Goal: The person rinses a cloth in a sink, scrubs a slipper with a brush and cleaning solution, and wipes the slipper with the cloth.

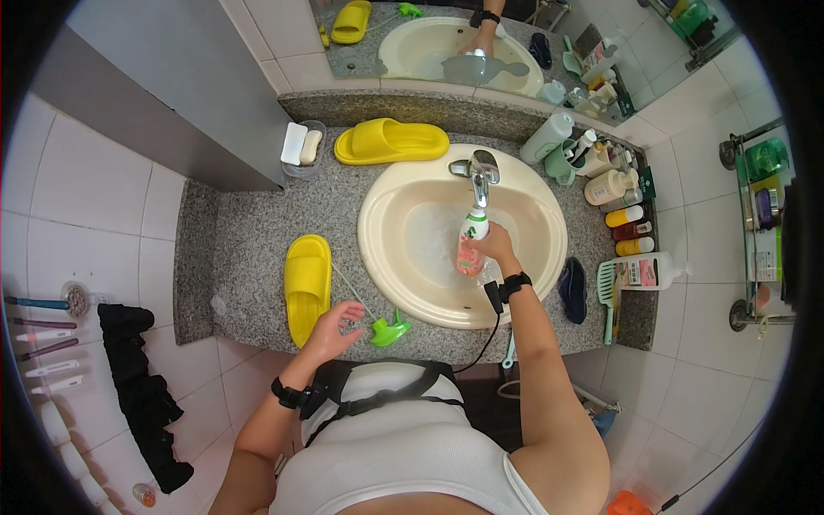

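I am watching the right hand (496, 247) wrapping its fingers around a pink-and-white spray bottle (470, 243), holding it upright in the cream washbasin (541, 206) with its open neck directly under the chrome tap (479, 172). Water appears to be lying in the basin, though I cannot tell whether the tap is running. The left hand (333, 330) is hovering over the front edge of the granite bench (257, 223), fingers loosely curled and holding nothing, just beside the green trigger spray head (390, 330) that is lying there with its thin dip tube (348, 287) stretching back toward 1 yellow slipper (307, 287). A 2nd yellow slipper (390, 142) is resting behind the basin, near a soap dish (300, 146). Toiletry bottles (622, 210) are crowding the right end of the bench.

By my reading, the bottle is already opened and is sitting at the filling stage; the spray head is off and not yet fitted back on. How full the bottle is, I cannot tell.
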